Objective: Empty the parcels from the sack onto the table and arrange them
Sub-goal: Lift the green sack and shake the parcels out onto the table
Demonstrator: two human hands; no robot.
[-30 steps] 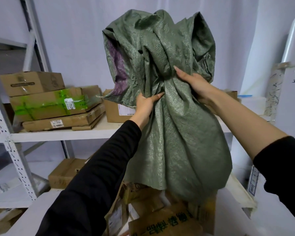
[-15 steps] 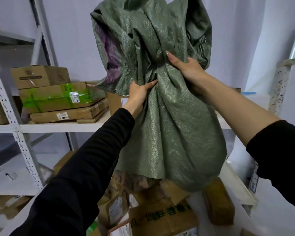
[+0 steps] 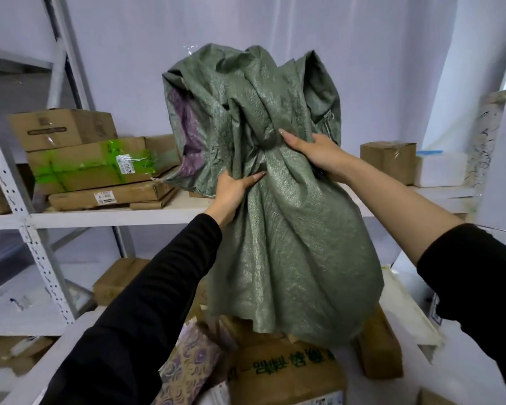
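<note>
The green woven sack [image 3: 278, 229] hides the parcels beneath its open mouth and most of the shelf box behind it. At six o'clock, a printed cardboard box [image 3: 287, 378] is cut off by the bottom edge. Shipping label text at nine o'clock is too small to read.

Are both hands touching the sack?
Touching. The head view shows the left hand and right hand each gripping the bunched sack.
</note>
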